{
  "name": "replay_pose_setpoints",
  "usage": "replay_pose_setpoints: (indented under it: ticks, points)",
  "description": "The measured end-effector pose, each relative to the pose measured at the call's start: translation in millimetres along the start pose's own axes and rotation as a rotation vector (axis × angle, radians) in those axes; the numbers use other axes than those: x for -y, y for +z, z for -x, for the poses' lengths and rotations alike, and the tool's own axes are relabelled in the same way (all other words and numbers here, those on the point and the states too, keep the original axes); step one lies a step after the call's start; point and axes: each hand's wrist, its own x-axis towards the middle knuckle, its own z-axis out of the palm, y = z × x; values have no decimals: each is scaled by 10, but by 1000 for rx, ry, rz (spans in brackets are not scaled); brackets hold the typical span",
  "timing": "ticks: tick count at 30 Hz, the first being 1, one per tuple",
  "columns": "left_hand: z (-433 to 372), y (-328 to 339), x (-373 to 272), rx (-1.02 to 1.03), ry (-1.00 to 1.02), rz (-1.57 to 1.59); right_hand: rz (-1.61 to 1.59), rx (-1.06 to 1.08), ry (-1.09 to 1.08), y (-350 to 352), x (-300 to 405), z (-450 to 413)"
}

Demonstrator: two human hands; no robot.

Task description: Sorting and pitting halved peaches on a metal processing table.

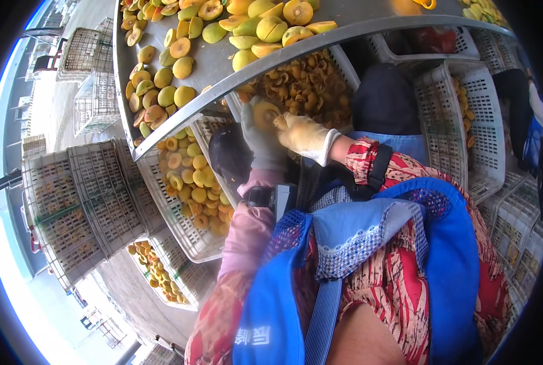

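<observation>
My left hand (263, 132), in a pale glove, holds a halved yellow fruit (266, 116), blurred, its cut face showing. Close on its right is my right hand (305, 137) in a cream knit glove, fingers bent at the fruit's edge; whether it holds a tool is hidden. Both hands are below the rim of a metal table, beside a white crate with peelings or fruit scraps (315, 86). On the metal table (217, 59) lie many halved yellow-green fruits (271, 29). At lower left a white plastic crate (187, 237) holds more halves.
Stacked plastic crates (84, 200) stand at the left, with another crate of fruit (162, 273) on the floor. More white crates (476, 105) are at the right, near another person's dark-clothed leg (511, 105). The table's metal edge (253, 68) crosses above my hands.
</observation>
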Motion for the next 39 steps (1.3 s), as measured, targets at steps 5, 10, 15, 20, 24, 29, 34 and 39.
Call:
replay_pose_setpoints:
  ticks: [5,10,15,20,24,29,34,39]
  points:
    - [69,72,-80,162,240,-323,53,-105,71,125,-93,-15]
    - [51,35,-39,117,367,-367,39,-108,48,52,45,53]
    - [69,71,-61,50,192,-196,-56,-70,95,45,106,35]
    - [50,-36,-35,51,-175,195,23,74,92,-65,95,40]
    - [63,22,-12,195,25,-172,206,196,76,-200,-14,21]
    - [62,-5,-53,197,-144,42,-148,420,370,-335,295,109]
    - [61,18,-118,230,127,-250,-849,570,379,-267,103,240]
    - [110,25,-412,318,-244,16,-1027,628,476,-324,219,364]
